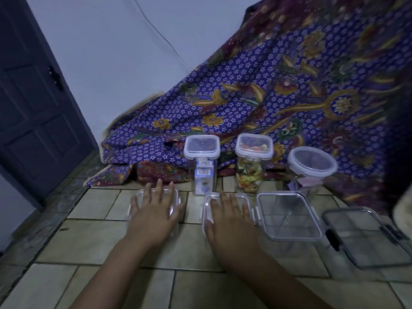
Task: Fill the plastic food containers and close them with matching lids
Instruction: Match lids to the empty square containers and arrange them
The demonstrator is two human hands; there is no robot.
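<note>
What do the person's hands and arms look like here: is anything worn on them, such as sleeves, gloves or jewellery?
Both forearms are bare as far as the picture shows, with no sleeves in view. The left hand and the right hand wear no gloves. No watch, bracelet or ring shows, though the light is dim.

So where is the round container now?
The round container stands at the right end of the back row, beside the jar of colourful snacks, against the patterned cloth.

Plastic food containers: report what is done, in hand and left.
Done: three clear lidded jars at the back, the square-lidded tall jar, the jar of colourful snacks and the round-lidded jar.
In hand: left hand and right hand rest flat on two low clear containers.
Left, seemingly: two flat clear containers; contents unclear.
</note>
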